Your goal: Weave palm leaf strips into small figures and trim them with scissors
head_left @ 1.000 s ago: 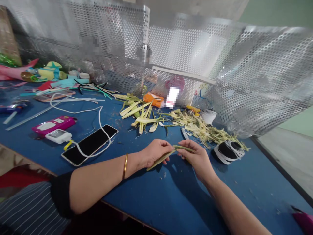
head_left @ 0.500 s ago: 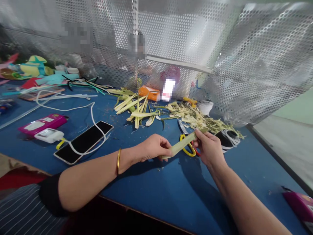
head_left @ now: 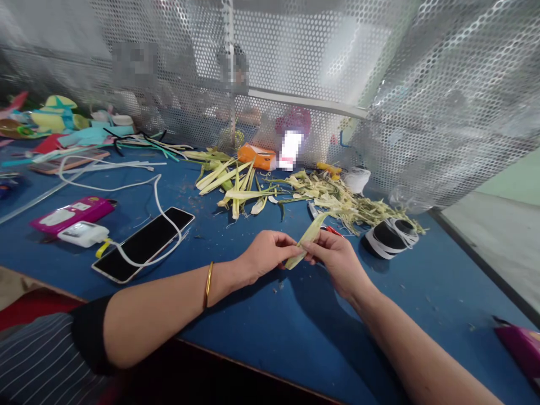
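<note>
Between my hands is a pale green corn husk strip (head_left: 315,229), its upper end pointing away from me. My left hand (head_left: 270,253) pinches its lower end between thumb and fingers. Close beside it, my right hand (head_left: 335,257) is closed on the same husk. Red-handled scissors (head_left: 313,210) lie behind the right hand, mostly hidden by it and the husk. Beyond the hands, several longer husk leaves (head_left: 236,188) lie in a loose bunch, and a heap of husk scraps (head_left: 329,194) spreads to their right.
Right of my hands stands a black spool wound with white cord (head_left: 390,239). To the left lie a black phone (head_left: 145,244), a white cable (head_left: 157,191) and a magenta pack (head_left: 76,215). An orange packet (head_left: 257,156) sits by the perforated metal screen (head_left: 295,67). People show blurred behind it.
My right hand has slid left and down along the husk, coming close to my left hand. The husk's far end now sticks up free. The spool shows more fully.
</note>
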`<state>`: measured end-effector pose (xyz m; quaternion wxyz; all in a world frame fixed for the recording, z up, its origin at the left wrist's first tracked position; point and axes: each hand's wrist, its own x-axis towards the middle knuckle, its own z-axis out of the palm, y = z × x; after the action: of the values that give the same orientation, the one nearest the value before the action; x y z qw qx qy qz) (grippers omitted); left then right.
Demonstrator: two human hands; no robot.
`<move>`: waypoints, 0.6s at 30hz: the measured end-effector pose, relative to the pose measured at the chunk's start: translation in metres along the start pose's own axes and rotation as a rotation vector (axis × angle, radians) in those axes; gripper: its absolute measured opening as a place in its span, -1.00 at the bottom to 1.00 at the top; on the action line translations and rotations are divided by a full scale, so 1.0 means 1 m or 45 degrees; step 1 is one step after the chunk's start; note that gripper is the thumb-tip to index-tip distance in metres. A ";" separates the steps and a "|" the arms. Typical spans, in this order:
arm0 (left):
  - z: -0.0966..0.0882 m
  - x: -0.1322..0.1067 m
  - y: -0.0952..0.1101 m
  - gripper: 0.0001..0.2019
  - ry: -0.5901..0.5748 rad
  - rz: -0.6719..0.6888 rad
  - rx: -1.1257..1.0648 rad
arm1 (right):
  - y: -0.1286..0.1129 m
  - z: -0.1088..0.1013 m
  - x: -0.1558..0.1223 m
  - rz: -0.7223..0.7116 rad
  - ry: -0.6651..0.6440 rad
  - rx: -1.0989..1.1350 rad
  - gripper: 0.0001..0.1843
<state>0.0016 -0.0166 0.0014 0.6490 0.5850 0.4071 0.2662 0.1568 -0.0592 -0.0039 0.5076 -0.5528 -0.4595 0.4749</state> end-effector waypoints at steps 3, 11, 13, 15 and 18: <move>-0.001 0.001 -0.001 -0.87 0.039 0.063 -0.032 | -0.002 -0.004 0.000 0.038 -0.084 -0.122 -0.65; 0.000 0.002 -0.002 -0.88 -0.003 -0.014 -0.094 | -0.001 -0.002 -0.003 0.117 -0.143 -0.140 -0.64; 0.000 0.002 -0.002 -0.87 -0.022 -0.021 -0.111 | 0.000 -0.003 -0.003 0.113 -0.126 -0.121 -0.65; 0.001 0.001 -0.001 -0.86 -0.032 -0.035 -0.126 | 0.001 -0.003 -0.003 0.102 -0.114 -0.109 -0.67; 0.001 0.001 -0.001 -0.83 -0.042 -0.060 -0.147 | 0.000 -0.002 -0.003 0.086 -0.106 -0.082 -0.69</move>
<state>0.0029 -0.0160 0.0005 0.6943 0.5412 0.3940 0.2642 0.1584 -0.0624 -0.0041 0.4536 -0.5638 -0.4764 0.4994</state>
